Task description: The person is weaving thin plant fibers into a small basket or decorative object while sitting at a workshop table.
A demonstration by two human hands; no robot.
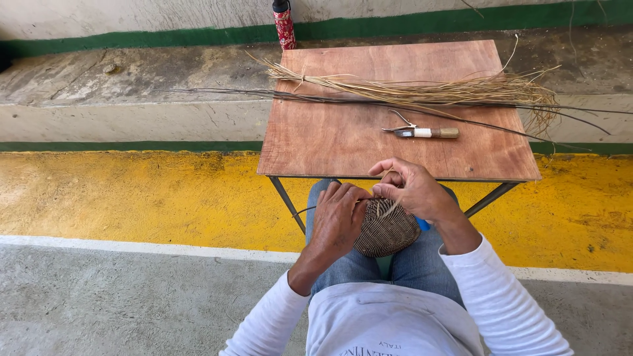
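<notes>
A small round woven basket piece (386, 231), dark with pale flecks, rests over my lap just in front of the table's near edge. My left hand (337, 221) grips its left rim, fingers curled over it. My right hand (412, 188) pinches a thin pale fibre strand at the piece's top edge. On the wooden table (330, 142) lie a bundle of pale dry fibres (422, 89), several long dark thin stems (316, 97) and a small knife (425, 132) with a wooden handle.
The table stands on thin metal legs (288, 204) over a yellow painted floor band (132, 194) with a white line. Behind it runs a concrete step (132, 86) and a green-striped wall. A red patterned bottle-like object (285, 26) stands at the wall.
</notes>
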